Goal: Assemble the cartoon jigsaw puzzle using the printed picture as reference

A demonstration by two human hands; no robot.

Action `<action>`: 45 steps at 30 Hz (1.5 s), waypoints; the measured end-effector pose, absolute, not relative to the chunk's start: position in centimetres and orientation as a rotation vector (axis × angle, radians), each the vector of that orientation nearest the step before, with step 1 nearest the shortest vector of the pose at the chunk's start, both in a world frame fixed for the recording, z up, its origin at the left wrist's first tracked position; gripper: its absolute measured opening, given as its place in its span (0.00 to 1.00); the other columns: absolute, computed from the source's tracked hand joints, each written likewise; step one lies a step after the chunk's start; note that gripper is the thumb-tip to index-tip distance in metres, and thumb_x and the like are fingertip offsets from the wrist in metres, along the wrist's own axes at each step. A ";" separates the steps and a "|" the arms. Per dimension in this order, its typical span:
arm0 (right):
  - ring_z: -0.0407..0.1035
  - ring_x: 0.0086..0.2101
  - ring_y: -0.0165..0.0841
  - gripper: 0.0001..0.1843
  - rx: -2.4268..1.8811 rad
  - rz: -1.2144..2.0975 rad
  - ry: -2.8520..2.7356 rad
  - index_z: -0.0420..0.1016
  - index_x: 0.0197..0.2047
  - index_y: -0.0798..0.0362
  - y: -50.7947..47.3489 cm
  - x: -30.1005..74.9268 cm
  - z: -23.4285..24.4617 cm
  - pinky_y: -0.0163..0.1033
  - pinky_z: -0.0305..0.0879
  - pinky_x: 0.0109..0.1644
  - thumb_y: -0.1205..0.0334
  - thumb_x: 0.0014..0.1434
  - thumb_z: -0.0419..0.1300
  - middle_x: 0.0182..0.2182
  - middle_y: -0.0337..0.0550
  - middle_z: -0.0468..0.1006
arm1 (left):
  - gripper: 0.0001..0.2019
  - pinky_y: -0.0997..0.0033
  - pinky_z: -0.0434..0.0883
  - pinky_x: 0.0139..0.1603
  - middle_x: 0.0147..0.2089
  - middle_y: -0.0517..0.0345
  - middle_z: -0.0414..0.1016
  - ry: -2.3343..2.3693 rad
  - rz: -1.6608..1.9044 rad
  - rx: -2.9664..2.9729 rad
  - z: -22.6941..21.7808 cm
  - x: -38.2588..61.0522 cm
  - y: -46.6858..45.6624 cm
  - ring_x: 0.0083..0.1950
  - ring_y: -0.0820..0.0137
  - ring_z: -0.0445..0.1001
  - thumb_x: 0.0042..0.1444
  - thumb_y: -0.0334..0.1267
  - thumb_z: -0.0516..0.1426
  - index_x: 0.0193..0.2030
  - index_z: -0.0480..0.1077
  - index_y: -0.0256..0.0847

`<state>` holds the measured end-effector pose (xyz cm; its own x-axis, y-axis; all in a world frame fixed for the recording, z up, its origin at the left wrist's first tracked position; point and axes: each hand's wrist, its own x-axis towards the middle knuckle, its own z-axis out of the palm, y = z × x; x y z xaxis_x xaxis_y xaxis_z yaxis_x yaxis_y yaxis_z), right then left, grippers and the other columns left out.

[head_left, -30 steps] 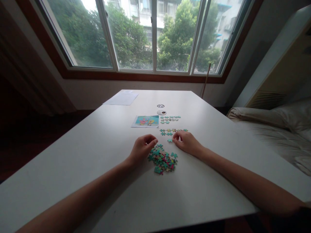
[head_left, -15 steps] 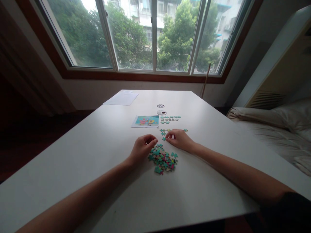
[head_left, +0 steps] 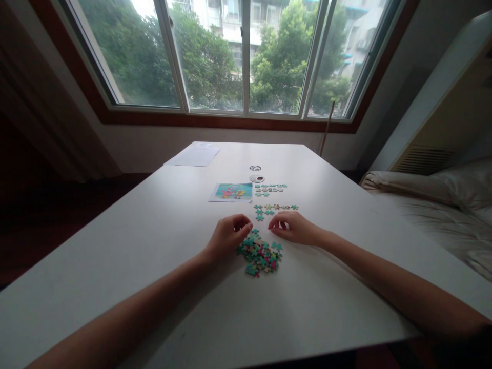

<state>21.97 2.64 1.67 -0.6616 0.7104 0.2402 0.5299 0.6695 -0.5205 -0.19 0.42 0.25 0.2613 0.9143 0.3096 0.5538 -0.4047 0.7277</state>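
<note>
A heap of jigsaw puzzle pieces (head_left: 261, 256), mostly teal with some pink and yellow, lies on the white table (head_left: 154, 256). My left hand (head_left: 228, 236) is at the heap's upper left edge, its fingers curled toward the thumb; whatever they may hold is hidden. Above and right of the heap is my right hand (head_left: 294, 228), fingers bent and slightly apart from the thumb, with no piece visible in it. Just left of its fingertips lies a teal puzzle piece (head_left: 260, 217), below short rows of puzzle pieces (head_left: 269, 207).
A cartoon picture sheet (head_left: 232, 192) lies beyond my left hand, beside further rows of pieces (head_left: 269, 189). Two round discs (head_left: 257, 178) are farther back. White paper (head_left: 194, 155) rests at the far left corner. A sofa (head_left: 430, 205) stands right of the table.
My right hand has drawn back right and toward me, away from the teal piece, uncovering the row behind it. My left hand stays nearly still by the heap.
</note>
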 end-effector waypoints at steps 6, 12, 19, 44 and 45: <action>0.61 0.24 0.24 0.13 -0.873 0.763 -2.518 0.75 0.42 0.53 1.1 23.7 1.7 0.30 0.60 0.29 0.58 0.55 0.58 0.30 0.41 0.70 | 0.09 0.73 0.61 0.30 0.30 0.59 0.71 1.387 0.841 2.248 0.5 -0.7 0.4 0.26 0.73 0.64 0.52 0.37 0.54 0.34 0.74 0.41; 0.61 0.25 0.24 0.10 -0.865 0.744 -2.539 0.75 0.40 0.53 0.7 23.3 2.0 0.30 0.60 0.30 0.60 0.54 0.59 0.30 0.40 0.69 | 0.11 0.73 0.64 0.33 0.36 0.56 0.71 1.354 0.705 2.356 0.6 -0.6 0.0 0.30 0.71 0.68 0.55 0.38 0.51 0.38 0.75 0.44; 0.63 0.27 0.25 0.09 -0.904 0.745 -2.583 0.75 0.39 0.54 0.1 22.9 2.7 0.31 0.61 0.32 0.64 0.55 0.57 0.30 0.41 0.69 | 0.11 0.72 0.65 0.36 0.38 0.55 0.70 1.269 0.606 2.434 1.2 -0.1 -0.8 0.35 0.69 0.69 0.56 0.36 0.51 0.39 0.74 0.42; 0.63 0.27 0.27 0.05 -1.122 0.747 -2.538 0.73 0.33 0.56 0.4 22.9 2.8 0.32 0.59 0.31 0.64 0.51 0.60 0.27 0.40 0.71 | 0.09 0.74 0.64 0.33 0.36 0.55 0.70 1.235 0.692 2.437 0.8 0.1 -0.9 0.32 0.71 0.68 0.56 0.35 0.51 0.35 0.73 0.40; 0.63 0.27 0.27 0.05 -1.125 0.779 -2.527 0.73 0.33 0.56 0.3 22.8 2.8 0.32 0.59 0.30 0.64 0.51 0.60 0.27 0.40 0.71 | 0.09 0.74 0.64 0.33 0.36 0.55 0.70 1.234 0.699 2.434 0.9 0.1 -0.9 0.32 0.71 0.68 0.56 0.35 0.51 0.35 0.72 0.40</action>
<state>22.82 0.34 2.79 -0.6631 0.7481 0.0241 0.6047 0.5544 -0.5718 0.13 -0.90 0.86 0.5065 0.8162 0.2782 0.6579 -0.5743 0.4872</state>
